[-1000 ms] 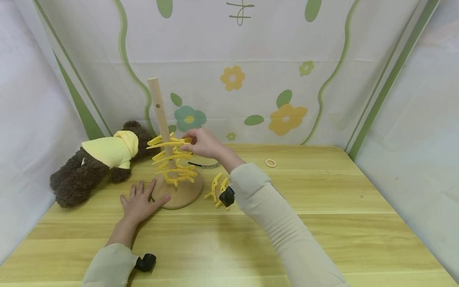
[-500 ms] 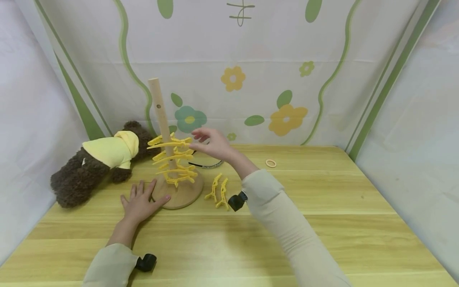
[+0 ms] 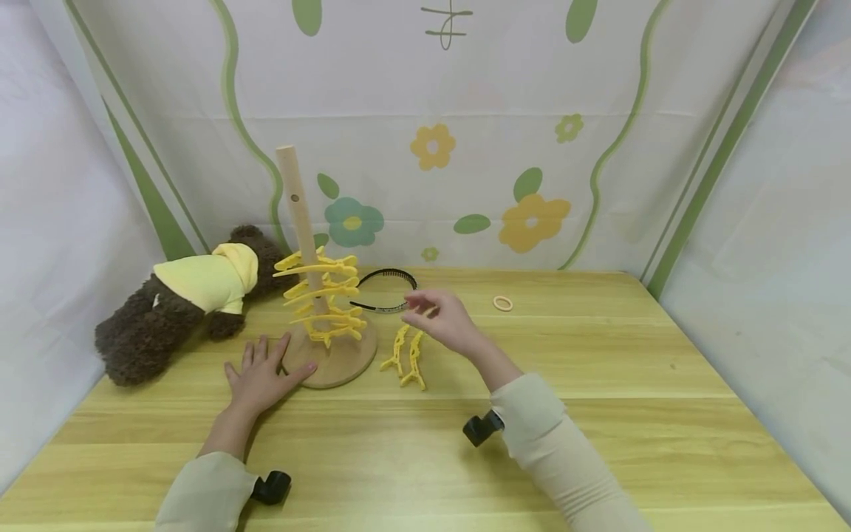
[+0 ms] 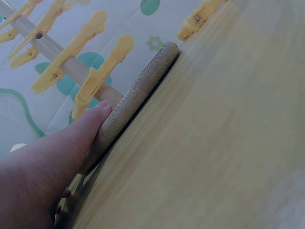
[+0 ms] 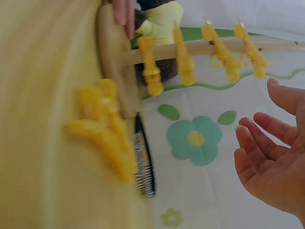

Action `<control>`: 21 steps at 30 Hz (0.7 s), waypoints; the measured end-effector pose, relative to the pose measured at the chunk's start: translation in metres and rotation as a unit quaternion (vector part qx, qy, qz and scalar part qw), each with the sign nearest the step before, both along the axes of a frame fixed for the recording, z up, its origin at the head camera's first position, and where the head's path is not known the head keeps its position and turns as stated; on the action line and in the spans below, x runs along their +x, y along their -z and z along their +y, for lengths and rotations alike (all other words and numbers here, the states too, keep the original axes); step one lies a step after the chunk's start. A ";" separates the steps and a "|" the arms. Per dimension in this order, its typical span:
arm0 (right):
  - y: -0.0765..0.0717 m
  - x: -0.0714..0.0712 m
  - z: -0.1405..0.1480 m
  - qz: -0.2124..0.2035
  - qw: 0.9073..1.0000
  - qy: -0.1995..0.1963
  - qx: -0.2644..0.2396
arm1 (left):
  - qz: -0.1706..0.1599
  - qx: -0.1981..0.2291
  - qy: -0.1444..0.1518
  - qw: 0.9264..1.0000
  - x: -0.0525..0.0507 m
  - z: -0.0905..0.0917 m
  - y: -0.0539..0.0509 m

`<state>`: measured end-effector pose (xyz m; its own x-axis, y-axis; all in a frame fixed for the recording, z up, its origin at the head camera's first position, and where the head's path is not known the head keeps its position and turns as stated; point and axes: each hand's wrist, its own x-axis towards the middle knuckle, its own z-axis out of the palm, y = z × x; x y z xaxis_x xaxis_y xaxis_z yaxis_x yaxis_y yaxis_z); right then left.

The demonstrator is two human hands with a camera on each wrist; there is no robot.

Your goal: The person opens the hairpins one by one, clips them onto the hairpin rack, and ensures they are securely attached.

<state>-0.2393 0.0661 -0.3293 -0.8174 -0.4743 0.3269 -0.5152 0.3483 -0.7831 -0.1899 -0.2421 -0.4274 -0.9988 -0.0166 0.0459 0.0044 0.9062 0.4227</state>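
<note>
A wooden post (image 3: 290, 174) rises from a round wooden base (image 3: 339, 375), left of centre in the head view. Several yellow hair clips (image 3: 332, 270) are clipped to it in tiers. My left hand (image 3: 261, 384) lies with fingers spread at the base's left edge; in the left wrist view its thumb (image 4: 83, 129) presses on the base's rim. My right hand (image 3: 444, 323) hovers with loosely bent fingers and holds nothing. Just below and left of it, two loose yellow clips (image 3: 414, 366) lie on the tabletop, the far end of one partly hidden by the fingers.
Behind the stand lies a black toothed headband (image 3: 385, 272). A brown plush bear (image 3: 206, 284) in a yellow top lies at the left. Farther right on the wooden table (image 3: 598, 443) is a small pale ring (image 3: 503, 303). Fabric walls close off the back and sides.
My right hand has let go of an upper clip on the post and moved right and down, above the loose clips. The left hand stays put.
</note>
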 end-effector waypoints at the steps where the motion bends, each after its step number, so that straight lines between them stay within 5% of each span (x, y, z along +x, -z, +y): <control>1: 0.007 0.001 0.003 -0.007 1.000 0.004 0.002 | 0.001 -0.001 -0.001 1.000 0.000 0.000 0.000; 10: 0.055 0.015 0.019 -0.047 0.998 0.005 0.037 | 0.003 -0.005 -0.001 1.000 -0.001 -0.003 0.002; 21: 0.083 0.027 0.021 -0.073 0.995 0.001 0.067 | 0.004 -0.006 0.000 1.000 0.000 -0.001 0.002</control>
<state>-0.2119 0.0875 -0.4124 -0.8522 -0.5043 0.1392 -0.3993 0.4551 -0.7959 -0.1899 -0.2434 -0.4291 -0.9984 -0.0160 0.0533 0.0074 0.9116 0.4109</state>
